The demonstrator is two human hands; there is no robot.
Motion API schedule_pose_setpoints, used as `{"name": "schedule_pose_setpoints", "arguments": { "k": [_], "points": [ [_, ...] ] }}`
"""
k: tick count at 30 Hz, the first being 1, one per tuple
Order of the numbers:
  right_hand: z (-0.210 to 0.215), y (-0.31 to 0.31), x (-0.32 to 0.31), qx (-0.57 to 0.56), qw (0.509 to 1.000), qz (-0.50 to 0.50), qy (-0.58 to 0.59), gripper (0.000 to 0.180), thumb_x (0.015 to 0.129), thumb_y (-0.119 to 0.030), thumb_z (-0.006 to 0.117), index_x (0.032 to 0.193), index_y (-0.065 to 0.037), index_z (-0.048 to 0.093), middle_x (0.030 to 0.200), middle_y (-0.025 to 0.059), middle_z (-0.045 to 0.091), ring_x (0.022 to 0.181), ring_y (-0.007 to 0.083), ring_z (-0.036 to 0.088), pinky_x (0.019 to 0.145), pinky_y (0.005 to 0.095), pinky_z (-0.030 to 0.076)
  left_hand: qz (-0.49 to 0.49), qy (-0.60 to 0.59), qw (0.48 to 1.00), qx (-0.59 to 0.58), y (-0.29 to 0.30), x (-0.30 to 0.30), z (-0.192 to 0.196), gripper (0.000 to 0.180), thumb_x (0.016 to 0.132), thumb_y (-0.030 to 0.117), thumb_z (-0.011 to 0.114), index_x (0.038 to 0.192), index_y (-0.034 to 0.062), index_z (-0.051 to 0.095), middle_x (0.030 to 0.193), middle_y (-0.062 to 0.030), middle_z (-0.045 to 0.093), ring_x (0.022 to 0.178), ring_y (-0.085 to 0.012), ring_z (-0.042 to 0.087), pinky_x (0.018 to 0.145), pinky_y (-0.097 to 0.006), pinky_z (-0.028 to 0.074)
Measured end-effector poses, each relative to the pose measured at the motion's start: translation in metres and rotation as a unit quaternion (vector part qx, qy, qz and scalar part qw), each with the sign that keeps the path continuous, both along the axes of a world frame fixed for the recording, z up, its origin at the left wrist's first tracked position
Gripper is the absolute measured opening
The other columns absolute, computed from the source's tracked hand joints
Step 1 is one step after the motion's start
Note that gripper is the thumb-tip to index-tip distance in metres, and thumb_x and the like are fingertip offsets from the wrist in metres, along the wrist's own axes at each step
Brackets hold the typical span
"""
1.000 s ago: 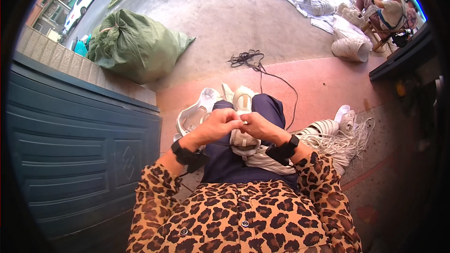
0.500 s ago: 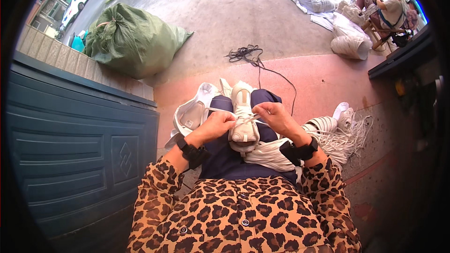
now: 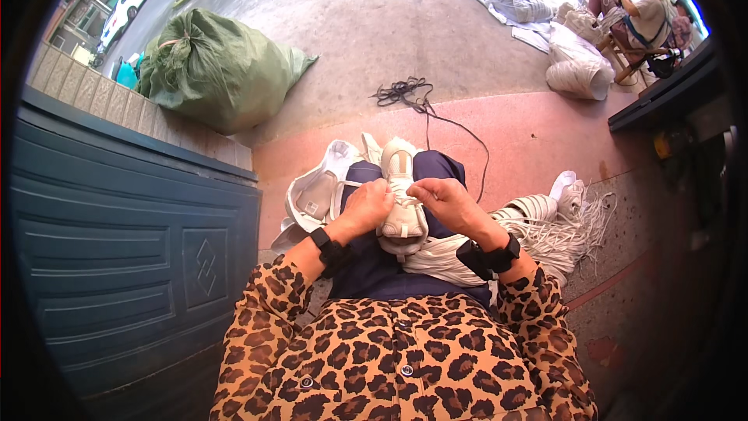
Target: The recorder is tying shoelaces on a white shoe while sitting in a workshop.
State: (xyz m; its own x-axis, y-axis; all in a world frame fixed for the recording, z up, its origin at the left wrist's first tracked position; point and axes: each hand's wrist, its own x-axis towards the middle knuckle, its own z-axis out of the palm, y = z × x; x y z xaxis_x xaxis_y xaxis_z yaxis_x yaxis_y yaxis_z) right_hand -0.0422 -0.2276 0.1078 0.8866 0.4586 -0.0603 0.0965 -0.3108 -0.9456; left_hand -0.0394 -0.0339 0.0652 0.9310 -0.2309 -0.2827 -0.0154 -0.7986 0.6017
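Observation:
A cream lace-up sneaker (image 3: 403, 228) rests between my thighs, its heel end toward me. Closed against the left side of its lacing is my left hand (image 3: 369, 207), with a white shoelace running from it. On the other side, my right hand (image 3: 447, 201) pinches the shoelace (image 3: 401, 189) between thumb and fingertips, just over the tongue. The exact grip of the left fingers is partly hidden by the hand itself. Beside my left knee lies another pale shoe (image 3: 313, 195), open side up. A thick bundle of white laces (image 3: 448, 260) spreads across my right thigh.
More laces and pale shoes (image 3: 573, 195) lie to my right. A dark cord (image 3: 405, 92) trails over the floor ahead. A green sack (image 3: 226, 70) stands at the far left beyond a blue door (image 3: 140, 249). Another person (image 3: 643, 19) sits far right near white bags (image 3: 580, 66).
Both hands have come in closer to the shoe's lacing, the left one rising a little. The lace loop that stretched between them is now lower and tighter on the shoe.

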Motion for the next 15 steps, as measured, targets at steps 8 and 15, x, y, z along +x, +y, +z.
{"name": "schedule_pose_setpoints", "arguments": {
  "k": [8, 15],
  "points": [
    [0.005, 0.013, 0.0, -0.004, 1.0, 0.007, -0.017, 0.023, 0.088, -0.019, 0.054, 0.093, 0.001, 0.062, 0.076, 0.0175, 0.062, 0.071, 0.0241, 0.06, 0.063, 0.0313, 0.045, 0.024, -0.019, 0.999, -0.009, -0.008, -0.008, -0.009, 0.025, 0.082, 0.023, 0.049, 0.09, 0.0008, 0.055, 0.085, -0.0225, 0.061, 0.082, -0.0397, 0.058, 0.073, -0.047, 0.045],
    [0.006, 0.011, -0.002, 0.0, 1.0, 0.003, -0.024, 0.023, 0.087, -0.021, 0.053, 0.092, -0.001, 0.063, 0.077, 0.0209, 0.061, 0.073, 0.0357, 0.059, 0.062, 0.0361, 0.046, 0.061, -0.098, 0.993, -0.036, -0.013, -0.021, -0.01, 0.021, 0.082, 0.02, 0.047, 0.085, 0.0001, 0.053, 0.083, -0.0224, 0.06, 0.077, -0.0403, 0.057, 0.068, -0.048, 0.045]
  ]
}}
